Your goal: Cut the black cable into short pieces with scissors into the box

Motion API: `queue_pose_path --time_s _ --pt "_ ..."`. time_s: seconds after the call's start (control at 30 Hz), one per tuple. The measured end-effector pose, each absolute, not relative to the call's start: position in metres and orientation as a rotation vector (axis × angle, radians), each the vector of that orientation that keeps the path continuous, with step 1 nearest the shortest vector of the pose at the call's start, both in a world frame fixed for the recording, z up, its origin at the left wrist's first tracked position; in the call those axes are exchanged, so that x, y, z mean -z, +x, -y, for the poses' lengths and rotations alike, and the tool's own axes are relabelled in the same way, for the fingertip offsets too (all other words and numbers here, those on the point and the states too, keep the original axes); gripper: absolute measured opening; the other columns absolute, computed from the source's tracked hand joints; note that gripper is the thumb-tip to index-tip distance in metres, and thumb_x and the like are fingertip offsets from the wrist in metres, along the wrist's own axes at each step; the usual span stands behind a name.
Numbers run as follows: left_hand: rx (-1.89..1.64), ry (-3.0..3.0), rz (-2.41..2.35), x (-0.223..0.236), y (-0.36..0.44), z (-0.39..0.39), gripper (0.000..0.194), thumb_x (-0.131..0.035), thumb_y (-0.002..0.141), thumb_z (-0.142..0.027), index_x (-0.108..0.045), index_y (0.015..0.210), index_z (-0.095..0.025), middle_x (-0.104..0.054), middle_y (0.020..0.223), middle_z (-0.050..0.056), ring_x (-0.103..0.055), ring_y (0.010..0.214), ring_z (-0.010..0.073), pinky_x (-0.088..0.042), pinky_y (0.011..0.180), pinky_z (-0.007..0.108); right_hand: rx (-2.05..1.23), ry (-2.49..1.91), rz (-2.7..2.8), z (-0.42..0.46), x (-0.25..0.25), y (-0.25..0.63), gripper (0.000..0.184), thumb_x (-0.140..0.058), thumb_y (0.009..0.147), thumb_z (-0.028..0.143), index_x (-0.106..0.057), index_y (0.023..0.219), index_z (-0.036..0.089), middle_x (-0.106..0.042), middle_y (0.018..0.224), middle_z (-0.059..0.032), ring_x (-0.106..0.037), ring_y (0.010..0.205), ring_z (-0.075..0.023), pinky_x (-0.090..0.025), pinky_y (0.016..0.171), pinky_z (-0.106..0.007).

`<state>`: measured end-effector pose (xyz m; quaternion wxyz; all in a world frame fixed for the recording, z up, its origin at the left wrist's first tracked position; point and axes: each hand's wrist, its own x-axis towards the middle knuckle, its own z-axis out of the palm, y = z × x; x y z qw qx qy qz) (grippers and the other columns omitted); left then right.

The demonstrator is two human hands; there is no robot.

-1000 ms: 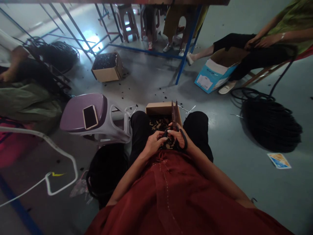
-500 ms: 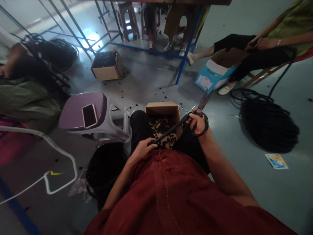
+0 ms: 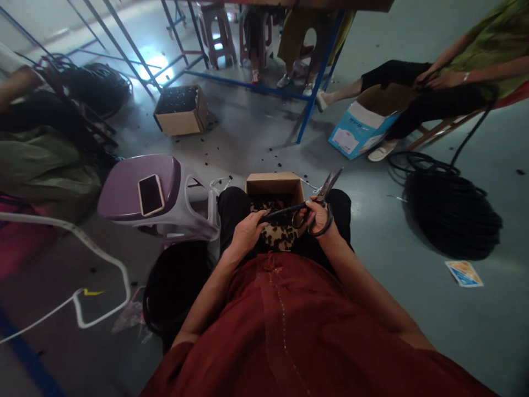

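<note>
My left hand is closed in a pinch on one end of a black rubber-like strip. The strip runs nearly level across to my right hand, where finger and thumb grip it. That same hand also carries a pair of scissors with black loop handles; the blades point up and to the right, away from the strip. Below both hands, between my knees, stands an open cardboard box with many small black pieces in it.
On my left is a purple-topped stool with a phone on it. A black coil lies on the right. A seated co-worker has a blue-and-white box. Another box holds black pieces.
My right hand has moved left and slightly down with the scissors. My left hand has risen a little, so the strip between my hands is shorter and more level.
</note>
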<state>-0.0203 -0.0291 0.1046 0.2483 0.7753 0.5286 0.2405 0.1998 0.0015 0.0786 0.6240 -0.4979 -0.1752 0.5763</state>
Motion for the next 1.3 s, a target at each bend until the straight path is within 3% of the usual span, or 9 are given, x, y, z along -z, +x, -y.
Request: queue_pose_path --time_s 0.27,0.47,0.67,0.9,1.13,1.3 --pt "-0.698 2.062 -1.339 -0.084 0.003 0.026 0.03 -0.047 0.084 -0.022 -0.053 0.114 -0.019 -0.059 0.111 0.006 -0.054 0.104 0.0159 -0.041 0.094 0.03 -1.293 -1.24 0.654 0.015 -0.079 0.179 0.042 -0.066 0.062 0.035 -0.043 0.096 0.026 -0.05 0.067 0.0071 -0.051 0.052 -0.0093 -0.044 0.048 -0.023" --pt "-0.719 1.891 -1.415 -0.081 -0.021 0.018 0.028 -0.045 0.083 -0.017 -0.057 0.108 -0.018 -0.061 0.108 0.005 -0.055 0.102 0.0149 -0.041 0.092 0.03 -1.182 -1.446 1.05 0.025 -0.065 0.187 0.042 -0.062 0.066 0.045 -0.048 0.099 0.023 -0.055 0.081 0.0016 -0.055 0.063 -0.0109 -0.047 0.062 -0.027" --pt "-0.795 1.764 -1.422 -0.098 -0.036 0.016 0.027 -0.045 0.083 -0.023 -0.059 0.105 -0.017 -0.063 0.102 0.004 -0.057 0.096 0.0141 -0.042 0.089 0.027 -1.326 -1.603 1.235 0.056 -0.049 0.201 0.042 -0.058 0.07 0.05 -0.048 0.1 0.023 -0.057 0.081 -0.0003 -0.056 0.06 -0.0138 -0.046 0.055 -0.029" --pt "-0.843 1.569 -1.372 -0.098 -0.031 0.019 0.034 -0.05 0.081 -0.032 -0.061 0.109 -0.017 -0.063 0.109 0.004 -0.058 0.1 0.0164 -0.043 0.09 0.028 -1.333 -1.602 1.534 0.079 -0.054 0.207 0.035 -0.059 0.071 0.047 -0.056 0.099 0.026 -0.063 0.085 -0.0028 -0.059 0.065 -0.0181 -0.045 0.062 -0.032" --pt "-0.828 1.435 -1.388 -0.1 -0.03 0.016 0.034 -0.052 0.078 -0.03 -0.064 0.107 -0.017 -0.068 0.081 0.002 -0.06 0.077 0.0134 -0.047 0.071 0.023 -1.316 -1.647 1.669 0.07 -0.061 0.196 0.041 -0.058 0.071 0.048 -0.054 0.105 0.024 -0.065 0.088 -0.0052 -0.061 0.075 -0.0217 -0.044 0.067 -0.032" --pt "-0.818 1.323 -1.312 -0.094 -0.028 0.018 0.038 -0.055 0.076 -0.031 -0.064 0.108 -0.014 -0.066 0.078 0.002 -0.057 0.073 0.0122 -0.044 0.069 0.021 -1.323 -1.686 1.77 0.063 -0.063 0.189 0.045 -0.049 0.078 0.05 -0.048 0.111 0.02 -0.063 0.095 -0.0073 -0.061 0.079 -0.0189 -0.044 0.07 -0.029"
